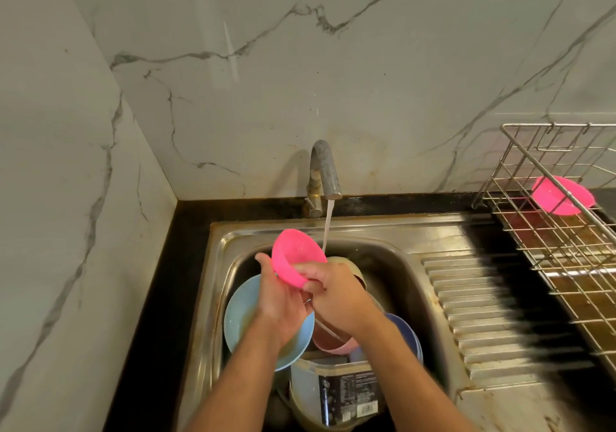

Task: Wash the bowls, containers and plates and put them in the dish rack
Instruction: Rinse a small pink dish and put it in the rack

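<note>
Both hands, left hand (283,298) and right hand (333,293), curl their fingers around a pink bowl (295,256) (tilted on edge) just beside the running tap (325,173), above the sink (400,265).

The pink bowl (293,255) looks like smooth plastic with a dull sheen, wet inside; a second pink bowl (563,195) of the same plastic sits in the dish rack (550,231), which is thin bright metal wire. The sink (383,231) is brushed stainless steel, stained and water-marked, with a ribbed drainboard (483,315). The tap (325,171) is metal, dull and spotted with scale. The light blue plate (240,315) is matt plastic, smeared with brownish residue. The clear container (333,395) is cloudy plastic with a glossy printed label. The walls (300,64) are polished marble-look slabs; the surface (160,298) is glossy black stone.
</note>
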